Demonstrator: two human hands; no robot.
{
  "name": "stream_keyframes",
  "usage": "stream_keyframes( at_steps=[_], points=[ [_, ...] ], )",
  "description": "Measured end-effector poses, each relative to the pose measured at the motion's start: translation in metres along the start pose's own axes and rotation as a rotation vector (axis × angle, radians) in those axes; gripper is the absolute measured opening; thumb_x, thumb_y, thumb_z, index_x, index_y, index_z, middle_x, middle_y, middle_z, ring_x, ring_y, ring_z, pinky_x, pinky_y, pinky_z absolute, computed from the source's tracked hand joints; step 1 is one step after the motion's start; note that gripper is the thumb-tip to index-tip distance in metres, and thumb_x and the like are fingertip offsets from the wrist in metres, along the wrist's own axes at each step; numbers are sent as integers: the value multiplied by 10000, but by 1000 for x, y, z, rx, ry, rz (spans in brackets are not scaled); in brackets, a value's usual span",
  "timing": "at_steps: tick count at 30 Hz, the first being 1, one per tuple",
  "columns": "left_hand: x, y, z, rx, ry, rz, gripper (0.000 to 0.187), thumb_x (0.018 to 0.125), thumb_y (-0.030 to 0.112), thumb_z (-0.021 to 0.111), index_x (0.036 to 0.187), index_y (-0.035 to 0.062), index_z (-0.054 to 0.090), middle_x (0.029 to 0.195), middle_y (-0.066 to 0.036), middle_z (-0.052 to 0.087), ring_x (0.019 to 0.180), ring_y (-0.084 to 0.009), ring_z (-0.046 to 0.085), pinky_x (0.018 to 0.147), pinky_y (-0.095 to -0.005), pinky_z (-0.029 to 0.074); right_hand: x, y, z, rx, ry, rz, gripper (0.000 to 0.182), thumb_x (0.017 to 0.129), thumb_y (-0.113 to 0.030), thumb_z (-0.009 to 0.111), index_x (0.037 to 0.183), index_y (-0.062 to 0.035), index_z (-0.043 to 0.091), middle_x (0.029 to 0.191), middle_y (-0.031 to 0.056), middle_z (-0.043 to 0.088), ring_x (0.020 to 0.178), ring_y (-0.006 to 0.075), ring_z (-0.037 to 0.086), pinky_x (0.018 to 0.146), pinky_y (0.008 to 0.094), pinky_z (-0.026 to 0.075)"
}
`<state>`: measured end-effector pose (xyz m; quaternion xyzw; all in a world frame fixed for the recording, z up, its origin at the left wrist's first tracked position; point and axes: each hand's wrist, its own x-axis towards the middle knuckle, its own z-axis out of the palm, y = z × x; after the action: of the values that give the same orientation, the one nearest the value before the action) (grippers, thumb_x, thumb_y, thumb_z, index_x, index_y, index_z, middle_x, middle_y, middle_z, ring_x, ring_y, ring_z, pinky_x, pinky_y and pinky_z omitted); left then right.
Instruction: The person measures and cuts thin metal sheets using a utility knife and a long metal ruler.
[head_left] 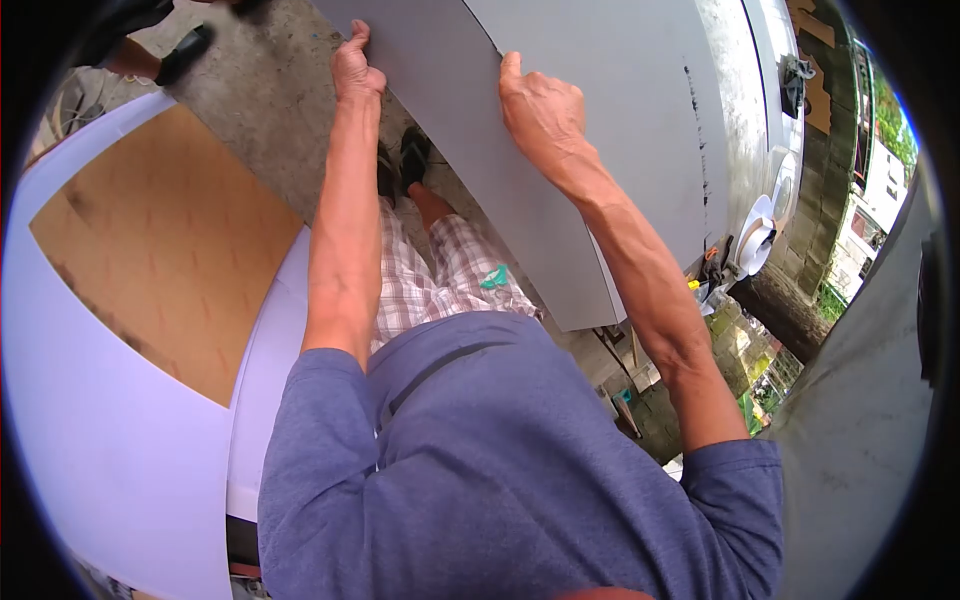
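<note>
A long grey sheet (460, 150) runs diagonally in front of my body, over a wider grey panel (620, 110). At its near edge is my left hand (357, 72), thumb pointing up and the other fingers curled at the edge, mostly hidden beneath. My right hand (545, 105) rests on the grey surface with its index finger extended along a dark line between the two pieces; the other fingers are curled under. Whether that hand holds anything small cannot be made out. Black scribbled marks (699, 150) run down the wider panel to the right.
A white-edged brown board (170, 240) lies at the left. Another person's foot in a dark shoe (185, 55) stands on the concrete floor (265, 90) at the upper left. A white roll (755, 247) and a dark cloth (795, 85) are at the right, near a block wall.
</note>
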<state>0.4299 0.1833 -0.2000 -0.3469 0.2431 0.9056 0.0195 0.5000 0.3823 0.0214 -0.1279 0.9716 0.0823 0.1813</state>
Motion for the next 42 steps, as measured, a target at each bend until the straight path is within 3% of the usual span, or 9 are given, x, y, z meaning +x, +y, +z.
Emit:
stream_keyframes(
  at_steps=[3, 9, 18, 21, 24, 29, 33, 39, 42],
  points=[
    [18, -11, -16, -22, 34, 47, 202, 933, 172, 687, 1092, 49, 672, 1153, -17, 666, 1060, -185, 615, 1011, -363, 473, -20, 16, 15, 1, -13, -10, 497, 842, -49, 561, 1322, 74, 522, 683, 105, 693, 585, 264, 683, 497, 372, 517],
    [29, -13, -17, 105, -66, -99, 408, 944, 321, 627, 1222, 22, 617, 1253, -115, 633, 1146, -295, 581, 1026, -468, 439, -68, 30, 32, 30, -125, 67, 508, 841, -37, 558, 1340, 28, 492, 681, 121, 680, 599, 291, 684, 492, 409, 506],
    [31, -16, -19, 72, -89, -83, 304, 896, 207, 654, 1162, 59, 656, 1206, -88, 655, 1157, -266, 573, 1036, -461, 427, -176, 61, 77, 14, -130, 133, 469, 825, -26, 574, 1283, -43, 477, 701, 132, 662, 578, 324, 670, 489, 428, 503],
    [38, -27, -19, 60, -86, -53, 287, 907, 233, 658, 1149, 77, 661, 1187, -67, 664, 1148, -258, 580, 1038, -456, 429, -224, 82, 108, -16, -159, 177, 392, 910, -107, 546, 1298, -93, 492, 675, 113, 654, 564, 319, 653, 490, 447, 488],
    [7, -13, -3, 54, -128, -117, 303, 913, 276, 672, 1151, 88, 666, 1186, -49, 667, 1132, -255, 589, 1028, -440, 440, -240, 82, 107, 13, -136, 139, 460, 826, -20, 566, 1279, -43, 490, 684, 137, 653, 574, 329, 665, 495, 425, 499],
    [-14, -12, -44, 39, -312, -293, 375, 930, 298, 684, 1227, 82, 604, 1199, -61, 656, 1183, -242, 577, 1049, -454, 437, -226, 80, 105, 56, -125, 129, 339, 825, -16, 552, 1163, -8, 533, 666, 159, 656, 569, 340, 657, 496, 439, 496],
    [-128, -65, -43, -47, -302, -472, 446, 897, 253, 734, 1234, 1, 586, 1206, -54, 640, 1122, -208, 601, 987, -387, 490, -220, 69, 95, 69, -140, 153, 177, 887, -67, 516, 1064, -53, 509, 627, 172, 633, 597, 381, 649, 514, 486, 487],
    [-185, -118, -67, 64, -186, -148, 368, 897, 143, 734, 1193, -21, 590, 1165, -83, 643, 1093, -222, 605, 984, -379, 498, -217, 59, 98, 129, -110, 177, 156, 877, -62, 504, 1029, -29, 507, 646, 190, 642, 605, 391, 648, 524, 503, 483],
    [-199, -128, -58, 144, -41, 12, 334, 887, 98, 738, 1163, -33, 604, 1147, -97, 646, 1057, -231, 615, 947, -399, 511, -227, 68, 119, 129, 83, 95, 135, 894, -77, 502, 1022, -36, 513, 644, 183, 643, 596, 388, 644, 519, 500, 480]
  ],
)
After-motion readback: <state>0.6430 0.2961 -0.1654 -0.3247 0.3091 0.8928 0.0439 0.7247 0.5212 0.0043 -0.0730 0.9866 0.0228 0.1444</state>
